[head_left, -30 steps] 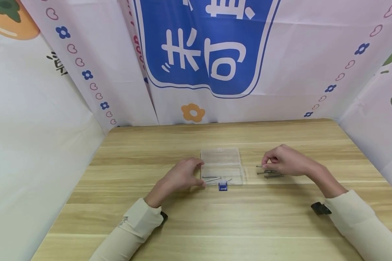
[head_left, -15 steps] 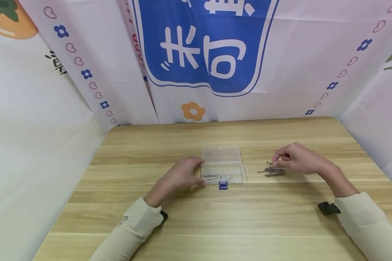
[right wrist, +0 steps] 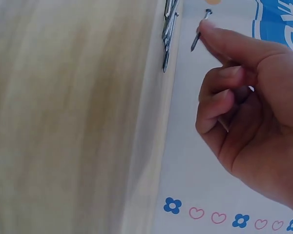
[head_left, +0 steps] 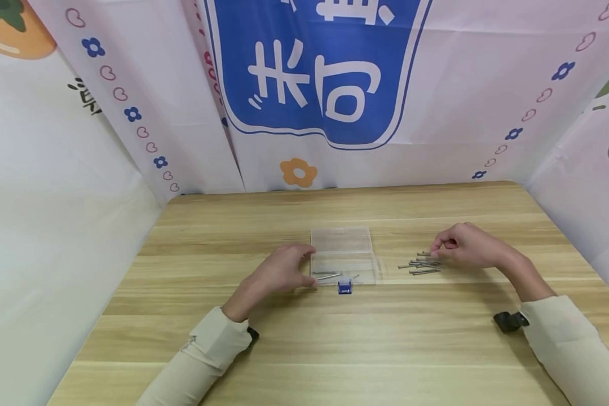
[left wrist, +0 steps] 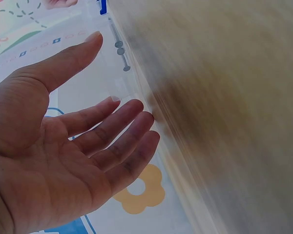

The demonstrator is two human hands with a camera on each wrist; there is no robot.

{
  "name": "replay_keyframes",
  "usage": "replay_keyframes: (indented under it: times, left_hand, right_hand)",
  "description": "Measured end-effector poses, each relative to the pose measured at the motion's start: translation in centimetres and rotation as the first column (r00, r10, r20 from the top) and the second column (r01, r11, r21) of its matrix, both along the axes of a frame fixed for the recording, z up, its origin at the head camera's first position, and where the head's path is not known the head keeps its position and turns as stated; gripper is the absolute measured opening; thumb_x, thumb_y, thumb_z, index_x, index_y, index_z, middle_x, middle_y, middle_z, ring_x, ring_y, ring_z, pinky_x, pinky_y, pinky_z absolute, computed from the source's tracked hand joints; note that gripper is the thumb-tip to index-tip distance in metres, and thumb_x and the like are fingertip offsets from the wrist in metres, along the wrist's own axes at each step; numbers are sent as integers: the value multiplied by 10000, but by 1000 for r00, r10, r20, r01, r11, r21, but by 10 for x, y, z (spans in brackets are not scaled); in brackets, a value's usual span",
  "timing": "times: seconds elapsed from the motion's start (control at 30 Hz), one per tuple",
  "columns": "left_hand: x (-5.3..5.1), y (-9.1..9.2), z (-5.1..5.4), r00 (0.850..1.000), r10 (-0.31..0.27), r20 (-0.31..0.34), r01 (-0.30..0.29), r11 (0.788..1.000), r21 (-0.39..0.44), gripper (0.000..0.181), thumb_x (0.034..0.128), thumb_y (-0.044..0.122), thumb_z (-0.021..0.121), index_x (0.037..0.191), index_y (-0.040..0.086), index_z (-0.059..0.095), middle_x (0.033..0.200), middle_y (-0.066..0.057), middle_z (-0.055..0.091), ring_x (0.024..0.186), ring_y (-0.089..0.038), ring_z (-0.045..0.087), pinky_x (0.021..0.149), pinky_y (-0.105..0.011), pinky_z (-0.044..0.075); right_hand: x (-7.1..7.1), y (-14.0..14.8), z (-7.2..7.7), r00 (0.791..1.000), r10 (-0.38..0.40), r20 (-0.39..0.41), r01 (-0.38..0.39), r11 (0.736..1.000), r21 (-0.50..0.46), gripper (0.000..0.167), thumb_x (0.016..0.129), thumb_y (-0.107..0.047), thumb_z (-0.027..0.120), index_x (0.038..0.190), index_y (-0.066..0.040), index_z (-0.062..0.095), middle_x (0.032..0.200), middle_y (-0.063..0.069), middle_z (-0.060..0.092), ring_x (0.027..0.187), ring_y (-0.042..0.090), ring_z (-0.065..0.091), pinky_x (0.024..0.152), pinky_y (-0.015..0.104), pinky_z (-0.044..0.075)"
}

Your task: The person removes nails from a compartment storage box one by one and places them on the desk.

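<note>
Wood-grained surface (head_left: 304,349): left hand (head_left: 281,268), fingers (left wrist: 112,124) wide, beside an open clear box (head_left: 357,262), seemingly steadying it; right hand (head_left: 462,247) pinching one nail (right wrist: 195,42), likely singling it from the pile (head_left: 426,272).

A white fabric backdrop (head_left: 462,84) hangs behind the wood-grain worktop (head_left: 335,344). In the head view, a blue panel (head_left: 317,73) is printed at 12 o'clock, above an orange flower (head_left: 309,173); heart-and-flower borders (head_left: 133,114) run at 10 and 2 o'clock.
</note>
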State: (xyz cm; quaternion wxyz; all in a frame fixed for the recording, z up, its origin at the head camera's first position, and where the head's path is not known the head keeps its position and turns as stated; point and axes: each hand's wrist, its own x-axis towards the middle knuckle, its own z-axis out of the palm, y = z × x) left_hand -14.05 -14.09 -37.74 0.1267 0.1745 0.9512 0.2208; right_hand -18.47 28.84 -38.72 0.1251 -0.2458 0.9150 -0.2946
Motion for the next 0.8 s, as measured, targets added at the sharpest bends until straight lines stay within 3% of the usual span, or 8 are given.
replay_keyframes:
  times: [0.8]
  left_hand:
    - [0,0,-1,1000,-3,4,3,1000,-9,756,853,275,936,1488,31,605,1429,-118,680,1345,-295,623,1158,-467,510]
  right_hand:
    - [-1,-2,-2,1000,-2,-31,1,999,-44,47,987,-157,787,1006,-139,825,617,-90,453,542,3,347,556,229,371]
